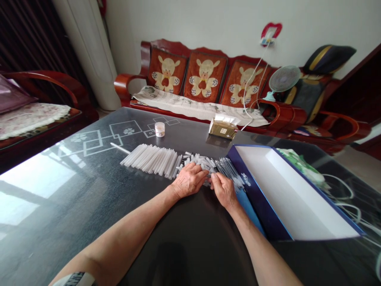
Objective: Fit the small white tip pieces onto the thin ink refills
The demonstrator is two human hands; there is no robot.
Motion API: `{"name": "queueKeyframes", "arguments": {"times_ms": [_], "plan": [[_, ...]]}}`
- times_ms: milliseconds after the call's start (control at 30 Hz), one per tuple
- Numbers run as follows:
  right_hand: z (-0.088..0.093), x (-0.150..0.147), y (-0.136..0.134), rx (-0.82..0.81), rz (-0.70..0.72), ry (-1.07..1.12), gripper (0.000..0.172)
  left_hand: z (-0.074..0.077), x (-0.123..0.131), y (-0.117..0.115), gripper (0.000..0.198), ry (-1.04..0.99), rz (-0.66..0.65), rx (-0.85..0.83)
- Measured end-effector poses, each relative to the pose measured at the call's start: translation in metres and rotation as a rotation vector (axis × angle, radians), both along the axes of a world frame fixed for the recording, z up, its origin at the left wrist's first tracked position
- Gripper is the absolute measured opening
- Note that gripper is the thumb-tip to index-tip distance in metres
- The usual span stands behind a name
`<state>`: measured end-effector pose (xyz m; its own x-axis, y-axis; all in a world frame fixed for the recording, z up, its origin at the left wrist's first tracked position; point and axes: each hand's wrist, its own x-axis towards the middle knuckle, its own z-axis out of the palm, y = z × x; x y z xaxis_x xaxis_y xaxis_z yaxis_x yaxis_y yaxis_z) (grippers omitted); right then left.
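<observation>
Small white pieces (202, 161) lie in a loose heap at the middle of the bench (190, 254), the near side partly covered by the hands. The left hand (189, 179) is set over the heap's near edge, back upward, fingers curled, their tips hidden. The right hand (222, 186) meets it from the right, thumb and forefinger drawn close together. Whether either has hold of a piece, and how far each is open, cannot be told; the contact area is small and covered by the fingers.

Left of the heap, white tubes (151, 159) lie side by side in a row, one apart at the far left end. Right of it lie thin rods (228, 169), possibly pen refills, their near ends partly behind the right hand. A blue flat item (249, 210) lies along the near left side of an open box (276, 186), partly concealed by the right forearm.

Farther off stand a small jar (160, 130) and, to its right, a tissue box (222, 129). Beyond the open box, a green and white bag (300, 163) is half obscured; white cables (345, 186) run out of frame at right.
</observation>
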<state>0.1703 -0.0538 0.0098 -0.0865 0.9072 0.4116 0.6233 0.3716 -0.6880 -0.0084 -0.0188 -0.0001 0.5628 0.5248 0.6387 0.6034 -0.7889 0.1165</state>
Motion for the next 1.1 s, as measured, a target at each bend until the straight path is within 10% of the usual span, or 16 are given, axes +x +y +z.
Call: {"name": "queueKeyframes", "arguments": {"times_ms": [833,1100], "plan": [[0.0026,-0.0033,-0.0020,-0.113,0.019,0.110,0.032,0.0030,-0.0014,-0.0013,0.030,0.031,0.021,0.018],[-0.0066,0.0029,0.0046,-0.175,-0.157,0.442,0.039,0.0060,-0.0005,-0.0052,0.026,-0.362,0.210,-0.027]]}}
